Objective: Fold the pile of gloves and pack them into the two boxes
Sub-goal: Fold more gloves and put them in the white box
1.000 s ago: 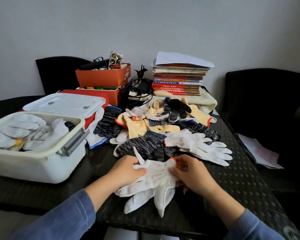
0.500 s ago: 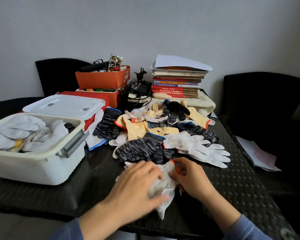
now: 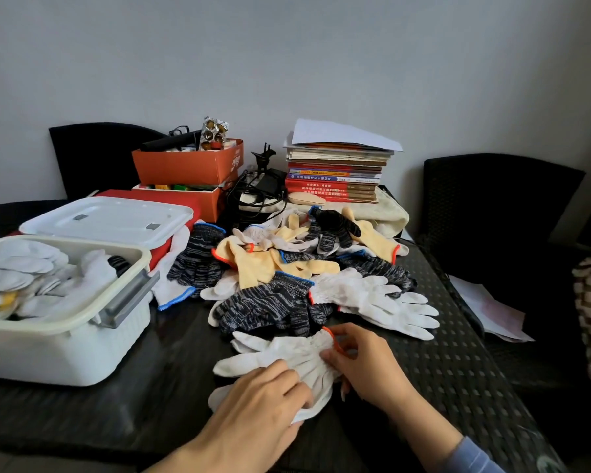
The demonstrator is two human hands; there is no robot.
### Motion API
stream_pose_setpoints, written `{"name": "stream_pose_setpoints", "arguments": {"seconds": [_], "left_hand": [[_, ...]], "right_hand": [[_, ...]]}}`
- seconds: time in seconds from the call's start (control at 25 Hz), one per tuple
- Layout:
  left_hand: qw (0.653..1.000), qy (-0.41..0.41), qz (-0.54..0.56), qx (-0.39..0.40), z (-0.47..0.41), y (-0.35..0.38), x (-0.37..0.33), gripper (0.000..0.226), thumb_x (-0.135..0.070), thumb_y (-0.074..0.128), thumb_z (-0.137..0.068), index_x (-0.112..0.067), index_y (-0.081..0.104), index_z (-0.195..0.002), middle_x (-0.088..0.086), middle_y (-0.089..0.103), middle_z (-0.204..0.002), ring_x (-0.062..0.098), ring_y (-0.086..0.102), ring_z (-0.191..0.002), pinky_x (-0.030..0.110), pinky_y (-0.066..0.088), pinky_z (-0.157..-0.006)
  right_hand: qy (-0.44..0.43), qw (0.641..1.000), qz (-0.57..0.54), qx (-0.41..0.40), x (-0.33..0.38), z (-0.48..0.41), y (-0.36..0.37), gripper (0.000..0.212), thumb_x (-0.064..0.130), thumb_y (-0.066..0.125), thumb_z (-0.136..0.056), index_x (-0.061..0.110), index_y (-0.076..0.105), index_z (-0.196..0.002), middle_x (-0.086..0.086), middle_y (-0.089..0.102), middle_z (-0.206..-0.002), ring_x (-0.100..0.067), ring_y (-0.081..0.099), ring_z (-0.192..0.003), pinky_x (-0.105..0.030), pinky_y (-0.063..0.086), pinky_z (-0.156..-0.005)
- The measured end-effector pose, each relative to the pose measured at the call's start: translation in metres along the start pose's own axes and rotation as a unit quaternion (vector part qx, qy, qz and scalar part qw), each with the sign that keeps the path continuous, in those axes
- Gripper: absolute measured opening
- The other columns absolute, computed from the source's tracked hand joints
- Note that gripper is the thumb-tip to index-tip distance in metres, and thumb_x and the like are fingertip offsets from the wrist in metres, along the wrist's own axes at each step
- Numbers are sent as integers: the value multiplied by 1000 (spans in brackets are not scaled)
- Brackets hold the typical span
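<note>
A white glove with an orange cuff (image 3: 287,353) lies flat on the dark table (image 3: 440,370) near the front edge. My left hand (image 3: 256,401) lies over its finger end, with fingers bent onto the fabric. My right hand (image 3: 362,360) pinches the orange cuff. Behind them sprawls a pile of gloves (image 3: 287,268): dark striped, yellow and white ones. The open white box (image 3: 58,339) at the left holds several folded white gloves. A second box behind it has its white lid (image 3: 110,220) on.
Two orange cardboard boxes (image 3: 188,169) with odds and ends, a tangle of cables (image 3: 256,192) and a stack of books (image 3: 335,172) stand at the back. Black chairs (image 3: 498,206) flank the table; papers (image 3: 485,308) lie on the right one.
My left hand has moved from the glove's cuff side down over its fingers. The glove now lies flatter, fingers pointing left. My right hand keeps its hold on the cuff.
</note>
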State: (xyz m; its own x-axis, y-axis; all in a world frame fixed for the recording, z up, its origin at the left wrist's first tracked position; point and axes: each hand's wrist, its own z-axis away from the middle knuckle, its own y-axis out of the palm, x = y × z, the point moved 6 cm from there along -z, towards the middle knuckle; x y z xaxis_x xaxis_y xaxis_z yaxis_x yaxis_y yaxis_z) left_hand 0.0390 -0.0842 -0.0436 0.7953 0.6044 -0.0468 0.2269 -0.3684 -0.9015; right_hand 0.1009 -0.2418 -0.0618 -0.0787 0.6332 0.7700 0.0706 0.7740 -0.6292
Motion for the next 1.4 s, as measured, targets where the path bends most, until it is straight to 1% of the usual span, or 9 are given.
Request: {"name": "stream_pose_setpoints", "arguments": {"seconds": [0.24,0.4,0.52,0.68,0.8,0.92,1.08,1.2,1.4], "left_hand": [[999,-19,22,29,23,-3,20,6,-48,60,-81,-44,58,-77,-26,46,-92,-12,47,-80,-3,34,-71],[994,65,79,37,32,-18,21,26,-17,58,-79,-33,70,-96,-17,53,-91,-4,49,-88,1,35,-79],[996,0,92,-12,39,-24,32,22,-20,64,-82,-33,66,-101,-20,54,-94,-3,51,-91,16,46,-69],[988,-97,114,-45,39,-26,46,7,-35,62,-84,-34,59,-90,-22,56,-86,-9,48,-82,13,42,-70],[958,-194,198,-67,41,-22,64,11,-34,64,-78,-34,59,-87,-20,61,-82,-6,54,-71,18,45,-66],[922,-278,262,-66,39,-13,79,18,-32,68,-79,-36,60,-94,-20,63,-84,3,62,-70,28,53,-67],[935,-319,154,-40,27,-12,84,23,-42,69,-80,-35,58,-99,-22,60,-84,-2,56,-67,22,49,-67],[968,-243,30,-47,19,-23,69,28,-41,67,-80,-35,52,-102,-19,51,-99,0,55,-75,18,45,-60],[997,-32,-61,-32,21,-18,24,2,-28,61,-75,-26,61,-75,-12,57,-77,10,56,-75,22,44,-55]], "right_hand": [[-4,1000,-25,-10,7,13,1,21,27,75,-79,38,60,-90,5,71,-78,0,60,-52,-14,44,-50],[-27,993,98,-58,15,20,5,35,39,70,-78,37,55,-110,13,66,-88,-4,62,-74,-23,47,-66],[-112,954,243,-134,34,29,4,46,36,66,-77,35,48,-119,15,53,-105,-14,58,-94,-29,46,-65],[-273,920,259,-109,55,42,21,29,21,67,-67,29,56,-93,15,54,-84,-14,50,-81,-30,47,-64],[-298,928,215,-64,54,48,31,4,30,56,-84,29,56,-81,16,55,-78,-11,47,-78,-32,48,-64],[-295,937,184,-39,54,48,30,30,48,46,-93,28,56,-74,18,52,-74,-7,45,-78,-26,45,-70],[-301,929,213,-10,54,45,31,30,59,63,-76,30,55,-72,20,52,-76,-5,45,-80,-19,42,-70],[-315,919,236,-4,53,47,33,19,40,66,-66,31,53,-78,20,52,-82,-8,45,-81,-24,44,-71],[-312,918,242,-31,58,46,34,14,31,61,-64,30,54,-76,18,54,-73,-8,47,-76,-26,44,-64]]}}
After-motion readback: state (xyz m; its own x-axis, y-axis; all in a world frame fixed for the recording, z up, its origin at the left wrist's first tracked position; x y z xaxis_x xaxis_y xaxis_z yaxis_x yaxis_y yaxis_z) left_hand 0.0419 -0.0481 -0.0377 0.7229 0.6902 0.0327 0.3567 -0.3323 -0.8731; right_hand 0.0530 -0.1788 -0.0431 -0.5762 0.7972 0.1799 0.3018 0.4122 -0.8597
